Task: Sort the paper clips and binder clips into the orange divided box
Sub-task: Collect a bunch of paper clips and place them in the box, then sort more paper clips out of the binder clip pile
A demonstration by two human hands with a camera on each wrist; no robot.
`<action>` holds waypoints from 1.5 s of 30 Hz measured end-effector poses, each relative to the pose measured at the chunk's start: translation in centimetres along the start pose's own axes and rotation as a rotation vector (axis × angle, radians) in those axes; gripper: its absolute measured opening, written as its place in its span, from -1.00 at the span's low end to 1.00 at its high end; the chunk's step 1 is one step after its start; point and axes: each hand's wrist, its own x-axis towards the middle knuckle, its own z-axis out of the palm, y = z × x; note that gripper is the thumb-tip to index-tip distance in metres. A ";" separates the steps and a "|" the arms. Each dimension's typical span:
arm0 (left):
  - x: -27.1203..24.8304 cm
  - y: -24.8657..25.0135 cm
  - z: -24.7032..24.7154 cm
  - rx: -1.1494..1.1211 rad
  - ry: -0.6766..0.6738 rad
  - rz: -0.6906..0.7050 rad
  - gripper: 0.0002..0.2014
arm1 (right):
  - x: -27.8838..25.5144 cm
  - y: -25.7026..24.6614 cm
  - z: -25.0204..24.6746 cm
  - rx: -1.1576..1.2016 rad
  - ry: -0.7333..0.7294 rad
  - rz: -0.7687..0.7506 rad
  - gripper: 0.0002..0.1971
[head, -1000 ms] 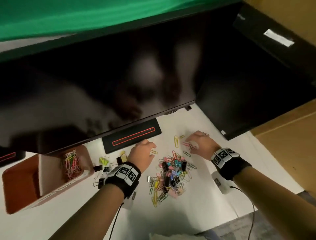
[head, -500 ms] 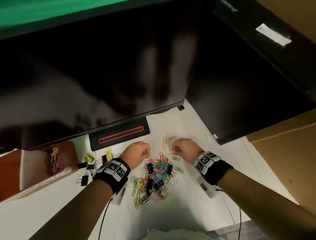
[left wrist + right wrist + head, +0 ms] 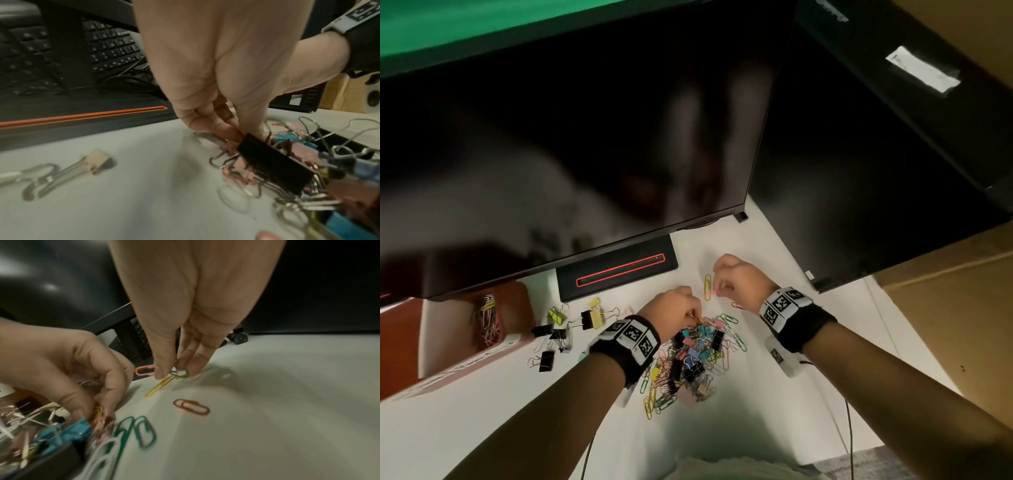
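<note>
A mixed pile of coloured paper clips and binder clips [image 3: 695, 356] lies on the white desk. My left hand [image 3: 692, 319] reaches into its far edge, and the fingertips [image 3: 98, 414] pinch orange and yellow paper clips beside a black binder clip [image 3: 273, 164]. Just beyond the pile, my right hand [image 3: 717, 291] pinches a pink paper clip [image 3: 144, 369] and a grey-green one [image 3: 180, 371] over a yellow paper clip [image 3: 159, 386] on the desk. The orange divided box [image 3: 518, 308] stands at the left with paper clips [image 3: 488, 318] in one compartment.
Several black and yellow binder clips [image 3: 558, 329] lie between box and pile. A red paper clip [image 3: 191, 407] and green ones [image 3: 141, 431] lie loose. Two dark monitors [image 3: 551, 154] overhang the desk, above a stand base [image 3: 616, 270] and a keyboard [image 3: 111, 47]. A cardboard box [image 3: 962, 308] is at the right.
My left hand has moved from beside the pile onto its far edge and pinched clips. My right hand, earlier flat on loose clips, has curled and lifted a pink clip.
</note>
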 end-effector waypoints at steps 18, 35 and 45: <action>-1.5 -1.9 -0.2 -0.180 0.132 -0.162 -0.92 | 1.0 -0.7 -0.1 -0.309 -0.137 -0.019 -0.80; -3.3 -1.7 -0.6 -0.270 0.322 -0.212 -0.95 | -0.3 1.8 -0.6 -0.220 -0.068 0.045 -0.88; -4.6 -1.2 -1.6 -0.353 0.407 -0.282 -0.96 | 1.1 0.3 -0.9 -0.306 -0.103 0.095 -0.85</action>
